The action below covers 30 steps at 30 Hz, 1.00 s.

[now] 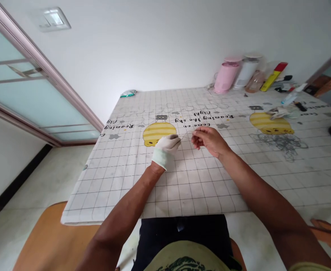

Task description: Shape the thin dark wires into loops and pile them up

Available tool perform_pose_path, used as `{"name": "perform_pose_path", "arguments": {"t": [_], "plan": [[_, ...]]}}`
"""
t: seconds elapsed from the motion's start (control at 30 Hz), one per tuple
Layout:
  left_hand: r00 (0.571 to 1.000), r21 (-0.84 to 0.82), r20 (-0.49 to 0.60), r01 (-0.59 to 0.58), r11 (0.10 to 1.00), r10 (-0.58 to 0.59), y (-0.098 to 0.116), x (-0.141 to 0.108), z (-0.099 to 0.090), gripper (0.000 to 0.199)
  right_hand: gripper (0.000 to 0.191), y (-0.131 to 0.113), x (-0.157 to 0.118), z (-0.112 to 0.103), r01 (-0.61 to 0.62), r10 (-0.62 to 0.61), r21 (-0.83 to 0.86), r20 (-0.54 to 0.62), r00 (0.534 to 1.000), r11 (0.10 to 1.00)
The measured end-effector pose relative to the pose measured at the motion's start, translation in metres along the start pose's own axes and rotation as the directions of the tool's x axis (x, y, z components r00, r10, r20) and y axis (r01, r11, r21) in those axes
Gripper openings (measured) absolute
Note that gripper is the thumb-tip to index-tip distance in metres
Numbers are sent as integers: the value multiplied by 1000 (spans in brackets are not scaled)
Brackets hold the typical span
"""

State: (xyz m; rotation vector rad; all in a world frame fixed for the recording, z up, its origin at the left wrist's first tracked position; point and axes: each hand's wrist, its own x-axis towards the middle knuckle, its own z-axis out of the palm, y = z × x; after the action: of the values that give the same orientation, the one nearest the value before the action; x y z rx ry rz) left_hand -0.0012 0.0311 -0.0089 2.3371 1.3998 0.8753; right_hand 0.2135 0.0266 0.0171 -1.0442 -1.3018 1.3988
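Observation:
My left hand (pixel 168 146), in a white glove with a pale green cuff, is closed in a pinch above the tablecloth (pixel 193 178). To its right, my bare right hand (pixel 207 141) pinches with thumb and forefinger. A thin wire (pixel 185 135) shows faintly in the gap between the two hands; its ends are hidden in the fingers. On the right of the table lies a loose tangle of thin grey wire (pixel 285 145). Behind my hands, a row of faint bent wire pieces (pixel 168 108) appears to lie along the cloth.
Along the wall stand a pink cylinder (pixel 226 77), a white cylinder (pixel 246 71), a pinkish bottle (pixel 255 82) and a yellow-and-red box (pixel 274 77). A clear spray bottle (pixel 292 95) and a crumpled glove (pixel 284 112) are at the right. A green-edged packet (pixel 128 93) lies in the far left corner.

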Motion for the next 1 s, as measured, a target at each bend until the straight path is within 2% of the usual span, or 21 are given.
{"name": "perform_pose_path", "arguments": {"t": [0.13, 0.27, 0.33, 0.4, 0.47, 0.5, 0.57, 0.63, 0.73, 0.87, 0.93, 1.0], "plan": [[989, -157, -86, 105, 982, -119, 0, -5, -1, 22, 28, 11, 1, -3, -11, 11, 3, 28, 1000, 1000], [968, -287, -87, 203, 936, -236, 1, -10, -1, 18, 41, 19, 2, -12, -71, 78, -160, 40, 996, 985], [932, -410, -26, 321, 854, -362, 1, -10, 0, 18, 44, 20, 2, -18, -23, 22, -290, -5, 1000, 957], [888, -542, 79, 420, 728, -453, 2, -10, 0, 24, 42, 18, 2, -22, 76, -85, -360, -9, 996, 930], [863, -616, 169, 470, 633, -476, 4, -9, -1, 30, 39, 13, 2, -22, 175, -173, -347, 36, 984, 921], [856, -622, 198, 486, 614, -477, 6, -9, -1, 31, 38, 10, 2, -22, 209, -200, -323, 61, 978, 923], [847, -581, 228, 514, 631, -480, 9, -9, -3, 31, 38, 5, 2, -18, 236, -212, -283, 113, 971, 930], [856, -487, 221, 511, 708, -467, 12, -10, -2, 29, 38, 3, 4, -13, 209, -165, -266, 176, 970, 941], [904, -315, 184, 426, 848, -386, 13, -11, 2, 26, 35, 7, 7, -6, 122, -41, -300, 263, 964, 946], [943, -204, 151, 323, 924, -297, 13, -10, 12, 24, 29, 15, 9, 0, 27, 93, -345, 325, 941, 938], [945, -193, 158, 313, 930, -285, 14, -10, 14, 24, 29, 16, 8, 3, 52, 66, -347, 319, 945, 937], [935, -200, 156, 347, 917, -320, 14, -10, 12, 25, 29, 16, 6, 5, 122, -15, -370, 279, 960, 921]]}}
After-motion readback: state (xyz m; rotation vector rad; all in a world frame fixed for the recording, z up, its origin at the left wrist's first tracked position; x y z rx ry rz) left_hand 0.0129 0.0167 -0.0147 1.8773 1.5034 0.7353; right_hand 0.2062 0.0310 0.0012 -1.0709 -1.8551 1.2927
